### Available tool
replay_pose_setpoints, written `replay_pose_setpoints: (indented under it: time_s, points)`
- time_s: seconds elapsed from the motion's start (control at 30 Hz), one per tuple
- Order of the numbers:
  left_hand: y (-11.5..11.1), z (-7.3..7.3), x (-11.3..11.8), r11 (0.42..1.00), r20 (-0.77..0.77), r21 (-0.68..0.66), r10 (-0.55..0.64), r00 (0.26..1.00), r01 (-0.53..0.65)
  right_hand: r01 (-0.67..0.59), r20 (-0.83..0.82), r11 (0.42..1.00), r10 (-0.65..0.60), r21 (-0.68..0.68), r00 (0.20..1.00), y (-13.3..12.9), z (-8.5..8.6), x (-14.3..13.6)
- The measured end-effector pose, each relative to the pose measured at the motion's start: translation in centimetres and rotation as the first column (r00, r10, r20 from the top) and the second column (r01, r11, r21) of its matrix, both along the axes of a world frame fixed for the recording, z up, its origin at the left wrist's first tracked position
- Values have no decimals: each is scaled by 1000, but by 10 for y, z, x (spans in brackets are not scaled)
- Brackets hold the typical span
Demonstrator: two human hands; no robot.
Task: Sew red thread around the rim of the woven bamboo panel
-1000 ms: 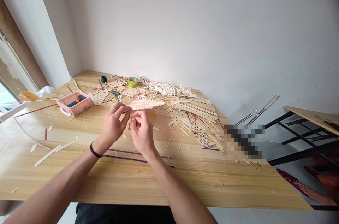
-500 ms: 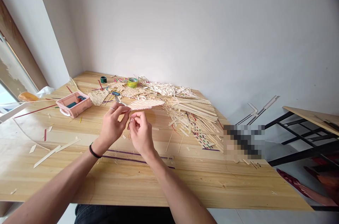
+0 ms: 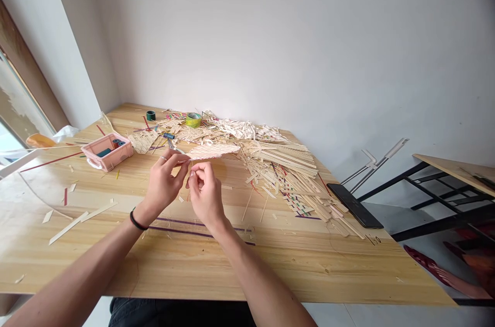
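Note:
Held just above the wooden table [image 3: 294,265], a pale pink-and-cream woven piece [image 3: 214,151] points to the right. Its left end is pinched between the thumb and fingers of my left hand [image 3: 166,175]. Close beside it, my right hand [image 3: 204,190] is closed, thumb against the curled fingers, just under the piece's lower edge. Whatever those right fingers hold is too small to make out. Scissors [image 3: 174,147] lie partly hidden behind my left hand, near a blue thread spool [image 3: 169,136].
A pink basket [image 3: 108,160] with thread spools stands at the left. Green tape [image 3: 150,115] and yellow tape [image 3: 193,120] sit at the back. Loose strips [image 3: 286,159] pile up behind and right of my hands. A black device [image 3: 356,206] rests at the table's right edge.
Both hands and the woven piece hold almost the same position. The black device at the right edge, pixelated before, now shows clearly.

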State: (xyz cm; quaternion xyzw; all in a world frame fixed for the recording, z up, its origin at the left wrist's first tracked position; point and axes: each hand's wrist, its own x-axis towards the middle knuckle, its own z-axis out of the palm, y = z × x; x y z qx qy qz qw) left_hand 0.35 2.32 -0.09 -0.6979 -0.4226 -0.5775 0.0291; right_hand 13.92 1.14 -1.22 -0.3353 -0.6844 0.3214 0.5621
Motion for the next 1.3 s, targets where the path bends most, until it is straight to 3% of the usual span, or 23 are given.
replay_pose_setpoints:
  time_s: [0.83, 1.3]
  points:
    - [0, 1, 0, 1000, -1, -3, -4, 1000, 4, 6, 22, 1000, -6, 20, 1000, 2, -1, -1]
    - [-1, 0, 0, 1000, -27, 16, 17, 999, -16, 75, 34, 996, -77, 56, 996, 3, -7, -3]
